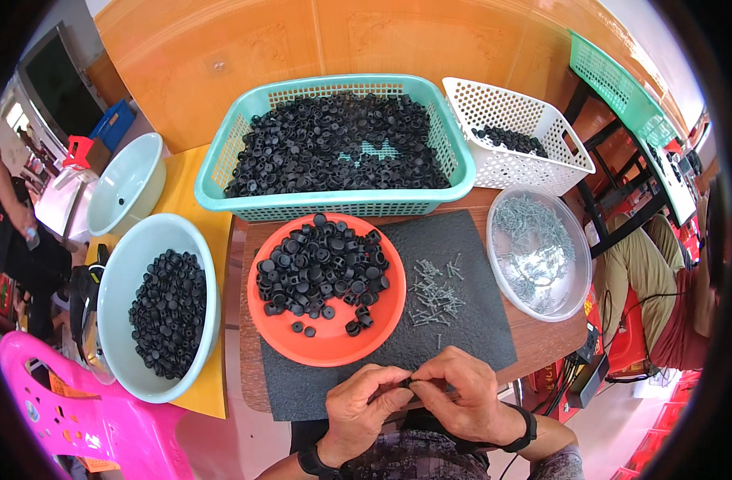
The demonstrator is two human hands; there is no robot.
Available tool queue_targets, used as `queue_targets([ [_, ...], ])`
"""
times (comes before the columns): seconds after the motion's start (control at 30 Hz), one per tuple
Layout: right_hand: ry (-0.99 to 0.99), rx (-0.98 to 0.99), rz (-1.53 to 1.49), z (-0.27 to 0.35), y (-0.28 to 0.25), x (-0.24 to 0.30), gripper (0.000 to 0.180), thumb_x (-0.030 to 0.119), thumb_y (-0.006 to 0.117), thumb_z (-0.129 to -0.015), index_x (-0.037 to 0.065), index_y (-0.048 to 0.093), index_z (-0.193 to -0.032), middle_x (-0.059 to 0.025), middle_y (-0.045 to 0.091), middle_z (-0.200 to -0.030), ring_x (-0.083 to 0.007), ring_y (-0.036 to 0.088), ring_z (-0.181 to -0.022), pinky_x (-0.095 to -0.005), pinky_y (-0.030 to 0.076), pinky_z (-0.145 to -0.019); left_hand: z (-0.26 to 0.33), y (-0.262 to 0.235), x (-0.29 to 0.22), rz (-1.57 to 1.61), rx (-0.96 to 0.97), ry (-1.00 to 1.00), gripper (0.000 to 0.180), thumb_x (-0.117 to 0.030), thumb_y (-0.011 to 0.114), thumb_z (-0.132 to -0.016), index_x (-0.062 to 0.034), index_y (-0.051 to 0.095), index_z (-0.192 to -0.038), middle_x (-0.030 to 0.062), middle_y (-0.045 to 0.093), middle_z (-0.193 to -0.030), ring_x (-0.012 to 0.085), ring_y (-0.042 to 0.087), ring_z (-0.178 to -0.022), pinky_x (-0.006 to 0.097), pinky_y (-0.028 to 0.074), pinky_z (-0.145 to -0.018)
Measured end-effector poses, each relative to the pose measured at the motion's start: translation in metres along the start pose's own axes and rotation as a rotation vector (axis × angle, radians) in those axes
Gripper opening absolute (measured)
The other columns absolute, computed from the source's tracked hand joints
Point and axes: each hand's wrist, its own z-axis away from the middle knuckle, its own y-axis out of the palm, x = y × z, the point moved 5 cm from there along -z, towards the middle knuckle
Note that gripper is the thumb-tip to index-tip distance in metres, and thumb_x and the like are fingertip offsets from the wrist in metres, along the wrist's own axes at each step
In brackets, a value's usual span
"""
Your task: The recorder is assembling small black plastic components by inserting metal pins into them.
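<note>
At the near edge of the black mat (470,344), my left hand (366,402) and my right hand (460,394) meet fingertip to fingertip. Between them they pinch a small black part (406,383), mostly covered by the fingers, so its exact shape is hard to make out. Just beyond my hands stands an orange-red bowl (342,352) of black plastic caps and ring-shaped pieces (322,264). Thin silvery screws or pins (435,294) lie loose on the mat, right of the bowl.
Behind sit a teal basket (334,199) heaped with black pieces and a white basket (534,172) holding fewer. A clear tub (570,300) of silvery pins stands right. Pale bowls (108,320) and a pink chair (102,424) are left. Other people (658,272) are at both sides.
</note>
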Motion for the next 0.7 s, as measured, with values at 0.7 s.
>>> queue_targets([
  [0.7, -0.206, 0.323, 0.230, -0.086, 0.056, -0.010, 0.022, -0.002, 0.067, -0.069, 0.003, 0.065, -0.090, -0.0101, 0.057, -0.075, -0.0288, 0.056, -0.070, -0.0371, 0.045, -0.060, 0.012, -0.039, 0.007, 0.065, 0.009, 0.047, 0.021, -0.009, 0.071, -0.081, 0.0033, 0.064, -0.097, 0.0068, 0.063, -0.089, 0.0109, 0.063, -0.072, 0.021, 0.050, -0.063],
])
